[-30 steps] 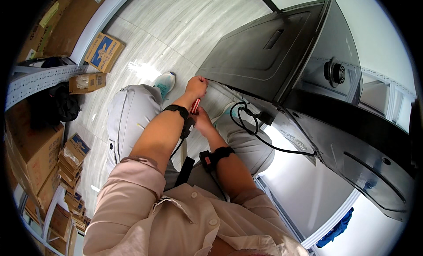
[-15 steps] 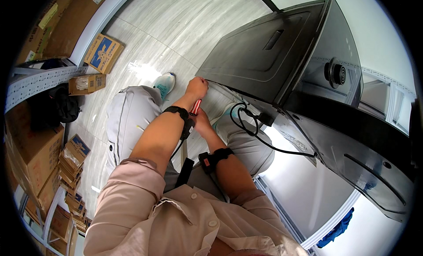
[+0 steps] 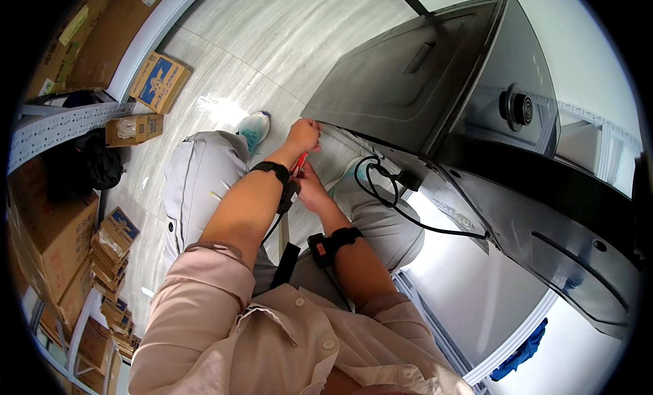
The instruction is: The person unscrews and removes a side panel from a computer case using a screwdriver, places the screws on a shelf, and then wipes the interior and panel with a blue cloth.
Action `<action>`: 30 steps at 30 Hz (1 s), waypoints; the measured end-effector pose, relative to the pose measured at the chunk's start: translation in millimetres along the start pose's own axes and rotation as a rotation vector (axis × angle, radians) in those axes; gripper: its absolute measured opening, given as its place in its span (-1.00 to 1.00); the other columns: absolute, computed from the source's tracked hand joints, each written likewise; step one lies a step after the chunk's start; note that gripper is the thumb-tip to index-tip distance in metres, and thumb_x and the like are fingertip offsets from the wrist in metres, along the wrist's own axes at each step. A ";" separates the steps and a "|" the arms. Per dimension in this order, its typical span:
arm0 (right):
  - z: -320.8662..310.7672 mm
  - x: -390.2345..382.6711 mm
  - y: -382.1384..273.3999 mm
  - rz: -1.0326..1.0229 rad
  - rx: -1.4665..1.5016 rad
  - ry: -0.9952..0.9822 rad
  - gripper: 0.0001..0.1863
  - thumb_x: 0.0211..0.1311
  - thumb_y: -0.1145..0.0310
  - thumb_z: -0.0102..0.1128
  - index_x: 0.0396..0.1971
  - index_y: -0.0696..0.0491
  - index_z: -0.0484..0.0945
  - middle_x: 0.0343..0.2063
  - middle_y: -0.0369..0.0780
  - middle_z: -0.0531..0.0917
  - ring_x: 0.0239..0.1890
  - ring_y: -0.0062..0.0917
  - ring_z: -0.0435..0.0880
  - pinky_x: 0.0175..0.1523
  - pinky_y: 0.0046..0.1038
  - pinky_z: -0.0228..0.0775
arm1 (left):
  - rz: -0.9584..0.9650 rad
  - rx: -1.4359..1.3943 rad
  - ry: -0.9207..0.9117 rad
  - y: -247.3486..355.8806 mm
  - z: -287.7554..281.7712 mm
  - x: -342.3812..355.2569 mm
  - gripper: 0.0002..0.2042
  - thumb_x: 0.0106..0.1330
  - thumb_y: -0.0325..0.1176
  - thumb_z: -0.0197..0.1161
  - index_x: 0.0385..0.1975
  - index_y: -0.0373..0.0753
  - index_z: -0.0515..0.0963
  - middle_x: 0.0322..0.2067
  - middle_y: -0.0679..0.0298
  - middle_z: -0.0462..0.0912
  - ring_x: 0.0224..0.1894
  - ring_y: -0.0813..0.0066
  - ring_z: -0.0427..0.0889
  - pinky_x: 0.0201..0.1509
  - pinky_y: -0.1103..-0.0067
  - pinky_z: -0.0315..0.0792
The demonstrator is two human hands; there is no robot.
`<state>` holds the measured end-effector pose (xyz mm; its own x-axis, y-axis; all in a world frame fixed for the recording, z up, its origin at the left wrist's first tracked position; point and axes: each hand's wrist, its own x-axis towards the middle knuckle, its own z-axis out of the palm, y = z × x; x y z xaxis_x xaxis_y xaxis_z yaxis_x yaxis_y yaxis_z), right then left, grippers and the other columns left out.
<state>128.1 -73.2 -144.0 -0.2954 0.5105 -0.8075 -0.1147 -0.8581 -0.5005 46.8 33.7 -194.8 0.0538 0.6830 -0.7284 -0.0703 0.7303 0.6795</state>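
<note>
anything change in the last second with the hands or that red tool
Nothing visibly changed. The left hand is still at the lower edge of the grey appliance, the right hand just below it, the red-handled tool between them, and the black cable hangs as before.

Two hands point(image 3: 304, 133) point(image 3: 311, 189), one red tool point(image 3: 298, 164), one grey appliance point(image 3: 435, 89), one black cable point(image 3: 381, 191), two wrist straps point(image 3: 272, 169).

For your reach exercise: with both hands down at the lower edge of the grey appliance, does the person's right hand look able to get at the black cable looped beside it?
Probably yes. The right hand sits just left of the black cable, with only the person's knee below and nothing between them. The left hand is up at the corner of the grey appliance, out of the way.
</note>
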 end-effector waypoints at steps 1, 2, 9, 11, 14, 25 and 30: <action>-0.3 -0.1 -0.7 -0.003 -0.014 0.009 -0.44 0.18 0.48 0.25 0.17 0.01 0.27 -0.06 -0.26 0.55 -0.03 -0.53 0.54 0.05 -0.49 0.36 | -0.014 0.008 0.009 1.4 0.0 -1.0 -0.71 0.39 -0.29 -0.05 -0.24 -0.37 0.56 -0.44 0.14 0.58 -0.51 0.36 0.60 -0.49 0.45 0.61; -0.2 0.0 -1.2 -0.013 -0.032 0.022 -0.47 0.16 0.48 0.27 0.12 0.02 0.29 -0.10 -0.26 0.56 -0.07 -0.54 0.54 0.01 -0.49 0.37 | -0.029 0.015 0.019 2.6 -0.4 -2.0 -0.71 0.39 -0.28 -0.04 -0.24 -0.36 0.57 -0.44 0.15 0.58 -0.52 0.37 0.59 -0.50 0.46 0.60; -11.8 11.5 13.6 -0.071 -0.160 0.097 -0.55 0.06 0.40 0.40 -0.07 0.08 0.40 -0.29 -0.27 0.60 -0.25 -0.56 0.57 -0.15 -0.50 0.42 | -0.056 -0.040 0.095 1.3 3.1 -5.3 -0.78 0.30 -0.35 0.04 -0.38 -0.34 0.60 -0.51 0.16 0.63 -0.59 0.42 0.62 -0.55 0.51 0.56; -15.5 15.1 19.4 -0.090 -0.202 0.113 -0.53 0.02 0.36 0.44 -0.10 0.09 0.41 -0.33 -0.28 0.60 -0.29 -0.57 0.57 -0.19 -0.49 0.42 | -0.048 -0.054 0.123 -0.6 3.4 -4.9 -0.81 0.29 -0.35 0.09 -0.39 -0.33 0.59 -0.56 0.18 0.61 -0.62 0.44 0.61 -0.58 0.52 0.53; -19.0 18.1 24.0 -0.090 -0.219 0.114 -0.51 0.03 0.33 0.44 -0.07 0.09 0.40 -0.29 -0.29 0.60 -0.27 -0.57 0.57 -0.17 -0.50 0.42 | -0.013 -0.046 0.156 -2.6 5.9 -5.2 -0.83 0.28 -0.35 0.15 -0.39 -0.32 0.57 -0.59 0.20 0.60 -0.65 0.45 0.60 -0.60 0.52 0.52; -20.4 11.5 18.7 -0.080 -0.235 0.108 -0.59 0.05 0.47 0.34 -0.07 0.10 0.45 -0.24 -0.28 0.65 -0.24 -0.57 0.61 -0.10 -0.53 0.41 | -0.038 -0.019 0.148 1.8 11.8 -7.4 -0.82 0.35 -0.33 0.08 -0.28 -0.31 0.53 -0.46 0.22 0.60 -0.60 0.47 0.58 -0.57 0.54 0.54; -5.5 -6.2 -8.2 0.057 -0.302 0.139 -0.66 0.08 0.40 0.31 -0.13 0.03 0.45 -0.38 -0.35 0.58 -0.40 -0.66 0.53 -0.39 -0.58 0.32 | -0.017 -0.022 0.138 0.4 10.3 -7.2 -0.79 0.35 -0.32 0.05 -0.31 -0.33 0.56 -0.47 0.19 0.62 -0.60 0.45 0.59 -0.56 0.52 0.55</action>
<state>136.0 -69.0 -136.6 -0.1582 0.4827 -0.8614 0.1909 -0.8409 -0.5063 56.7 29.2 -188.4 -0.0823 0.6608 -0.7461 -0.0929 0.7403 0.6659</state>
